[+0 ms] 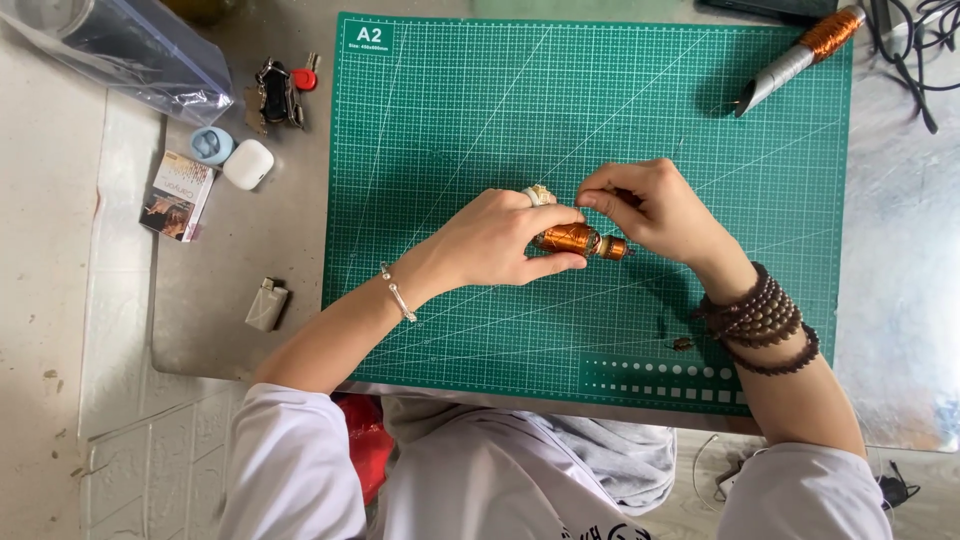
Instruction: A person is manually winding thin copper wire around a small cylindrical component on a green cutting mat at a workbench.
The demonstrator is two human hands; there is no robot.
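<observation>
My left hand [500, 240], with a ring and a thin silver bracelet, grips a small motor rotor wound with copper wire [572, 240] just above the green cutting mat [600, 100]. My right hand [655, 205], with dark bead bracelets on the wrist, pinches something thin right above the rotor's right end; what it pinches is too small to tell. The rotor lies sideways, with its narrower copper end [613, 248] pointing right, between the two hands.
A grey tube wrapped with copper wire [795, 58] lies at the mat's top right, near black cables [915, 50]. Left of the mat are keys [275, 92], a white earbud case [248, 163], a small box [178, 195], a lighter [266, 304] and a plastic bag [120, 50]. A tiny copper bit [683, 344] lies on the mat.
</observation>
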